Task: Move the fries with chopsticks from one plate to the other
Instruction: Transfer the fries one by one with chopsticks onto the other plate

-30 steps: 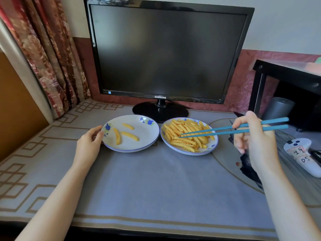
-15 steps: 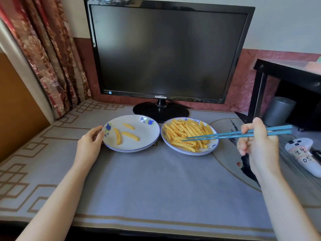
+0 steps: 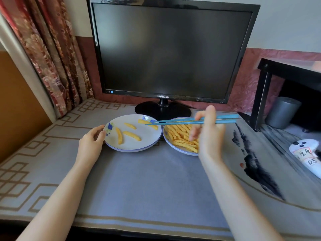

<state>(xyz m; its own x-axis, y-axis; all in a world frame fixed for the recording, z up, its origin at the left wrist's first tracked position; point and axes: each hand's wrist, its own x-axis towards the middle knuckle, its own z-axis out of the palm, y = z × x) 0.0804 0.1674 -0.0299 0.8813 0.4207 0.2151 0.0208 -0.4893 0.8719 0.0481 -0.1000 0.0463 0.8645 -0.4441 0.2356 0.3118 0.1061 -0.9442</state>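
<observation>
Right hand (image 3: 209, 136) pinched chopsticks (image 3: 187, 121), tips gripping a fry (image 3: 147, 123) over the left plate (image 3: 132, 148); left hand (image 3: 91, 142) fingers curled against its rim

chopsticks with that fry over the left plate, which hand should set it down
Right. The right hand holds the chopsticks, and their tips pinch a fry above the left plate. The left hand only rests on that plate's rim.
</observation>
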